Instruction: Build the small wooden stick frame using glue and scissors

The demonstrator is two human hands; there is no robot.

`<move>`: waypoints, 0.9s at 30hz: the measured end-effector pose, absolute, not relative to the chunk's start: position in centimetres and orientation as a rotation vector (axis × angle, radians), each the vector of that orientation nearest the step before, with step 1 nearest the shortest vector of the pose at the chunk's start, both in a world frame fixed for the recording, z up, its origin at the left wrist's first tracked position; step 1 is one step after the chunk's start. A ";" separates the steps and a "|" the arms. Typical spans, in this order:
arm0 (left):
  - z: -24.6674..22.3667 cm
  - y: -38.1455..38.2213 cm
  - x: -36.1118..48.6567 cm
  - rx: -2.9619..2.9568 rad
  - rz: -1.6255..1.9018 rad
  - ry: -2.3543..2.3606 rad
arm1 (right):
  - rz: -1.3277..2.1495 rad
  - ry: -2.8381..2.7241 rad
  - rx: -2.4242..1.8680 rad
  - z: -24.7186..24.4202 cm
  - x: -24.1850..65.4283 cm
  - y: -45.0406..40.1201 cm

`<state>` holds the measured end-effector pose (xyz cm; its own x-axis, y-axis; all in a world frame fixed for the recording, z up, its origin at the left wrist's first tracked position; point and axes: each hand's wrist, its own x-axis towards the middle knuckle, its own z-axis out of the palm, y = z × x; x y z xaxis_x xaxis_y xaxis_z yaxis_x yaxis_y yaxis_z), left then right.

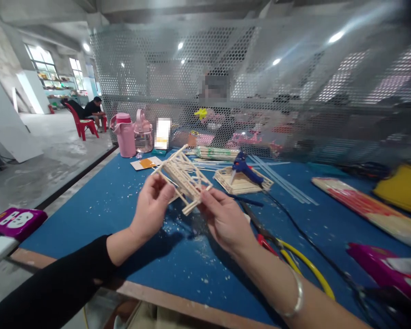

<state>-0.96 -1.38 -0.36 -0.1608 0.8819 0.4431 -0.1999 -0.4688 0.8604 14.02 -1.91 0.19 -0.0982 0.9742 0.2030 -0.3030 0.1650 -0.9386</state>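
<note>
Between my two hands, a small frame of thin wooden sticks (pixel 183 176) is held tilted above the blue tabletop. My left hand (pixel 152 203) pinches its left side between thumb and fingers. At the lower right corner, my right hand (pixel 224 217) grips the sticks the same way. Behind the right hand, a blue glue gun (pixel 245 169) rests on a flat wooden stick piece (pixel 221 180). A pair of pliers-like cutters with red and yellow handles (pixel 291 256) lies partly hidden beside my right forearm.
Pale blue glue sticks (pixel 282 183) and a bundle of wooden sticks (pixel 215 152) lie toward the back. A pink flask (pixel 125 137) and a clear jug (pixel 144 135) stand at the far left. A perforated metal screen (pixel 171 82) rises behind the table (pixel 99 214). Packed sticks (pixel 363 205) lie right.
</note>
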 end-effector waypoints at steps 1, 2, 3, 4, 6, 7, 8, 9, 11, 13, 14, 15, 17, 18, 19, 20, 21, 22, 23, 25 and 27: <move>-0.3 -1.6 -0.6 1.306 1.631 0.806 | 1.296 -1.177 -0.781 -0.1 13.6 -2.0; -0.2 -1.8 -0.3 1.301 1.561 0.778 | 1.305 -1.195 -0.775 -0.4 13.3 -2.1; -0.1 -1.9 -0.1 1.292 1.518 0.758 | 1.317 -1.217 -0.770 -0.6 13.2 -2.1; 0.1 -1.9 -0.1 1.280 1.500 0.745 | 1.330 -1.253 -0.769 -0.6 13.3 -2.1; 0.7 -1.7 -0.2 1.264 1.482 0.718 | 1.364 -1.380 -0.794 -0.2 14.2 -1.6; 1.1 -1.5 -0.4 1.256 1.473 0.705 | 1.360 -1.484 -0.837 0.3 15.0 -1.3; 1.5 -1.2 -0.6 1.241 1.469 0.699 | 1.342 -1.614 -0.910 0.8 16.1 -0.8; 1.8 -0.8 -0.8 1.222 1.469 0.698 | 1.267 -1.753 -1.020 1.3 17.2 -0.4; 2.4 -0.2 -1.1 1.193 1.459 0.698 | 0.812 -2.105 -1.421 2.1 19.4 0.5; 2.6 0.2 -1.4 1.185 1.437 0.672 | 0.588 -2.198 -1.615 2.3 21.0 1.0; 2.6 0.3 -1.5 1.184 1.421 0.648 | 0.508 -2.217 -1.675 2.2 21.4 1.2; 2.5 0.2 -1.7 1.184 1.402 0.620 | 0.462 -2.220 -1.704 2.0 21.7 1.3; 2.2 -0.2 -1.9 1.185 1.364 0.566 | 0.365 -2.237 -1.737 1.5 21.6 1.4; 2.0 -0.5 -2.0 1.188 1.346 0.542 | 0.330 -2.244 -1.745 1.3 21.4 1.5; 1.7 -0.8 -2.1 1.196 1.332 0.524 | 0.302 -2.250 -1.750 1.1 21.2 1.5; 1.5 -1.0 -2.3 1.206 1.325 0.513 | 0.277 -2.252 -1.757 1.0 21.0 1.6; 1.4 -1.2 -2.3 1.216 1.325 0.508 | 0.255 -2.249 -1.766 0.9 20.8 1.7; 1.2 -1.4 -2.4 1.225 1.329 0.507 | 0.236 -2.244 -1.772 0.8 20.7 1.7; 1.1 -1.5 -2.4 1.231 1.334 0.505 | 0.220 -2.235 -1.774 0.8 20.6 1.8; 1.0 -1.5 -2.4 1.229 1.335 0.493 | 0.191 -2.209 -1.768 1.0 20.7 2.0; 1.0 -1.4 -2.3 1.215 1.328 0.474 | 0.149 -2.162 -1.756 1.5 20.8 1.9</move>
